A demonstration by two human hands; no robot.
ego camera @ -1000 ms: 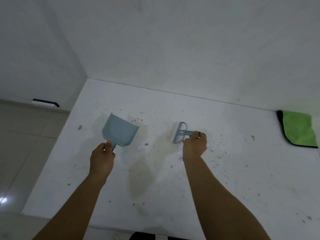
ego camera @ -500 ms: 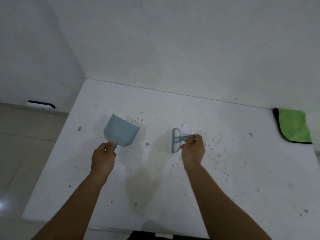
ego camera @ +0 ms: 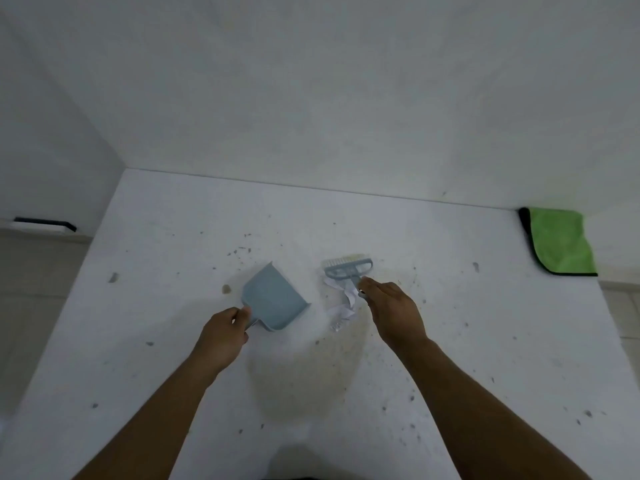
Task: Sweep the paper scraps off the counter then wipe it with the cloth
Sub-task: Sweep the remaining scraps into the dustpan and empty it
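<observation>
Centrally, left hand (ego camera: pixel 223 336) grips dustpan (ego camera: pixel 273 299) handle, right hand (ego camera: pixel 393 311) grips brush (ego camera: pixel 348 268) at its 3 o'clock, paper scraps (ego camera: pixel 343 306) between them; cloth (ego camera: pixel 559 242) far at 3 o'clock on counter (ego camera: pixel 173 237).

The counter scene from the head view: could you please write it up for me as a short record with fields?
surface: white speckled counter
left hand: grips the handle of the blue-grey plastic dustpan, mouth facing right
right hand: holds the handle of the blue-grey hand brush
scraps: white paper scraps between dustpan and right hand, below the brush head
cloth: green microfibre cloth with black edging, far right, untouched
stage: sweeping; wiping not begun
</observation>
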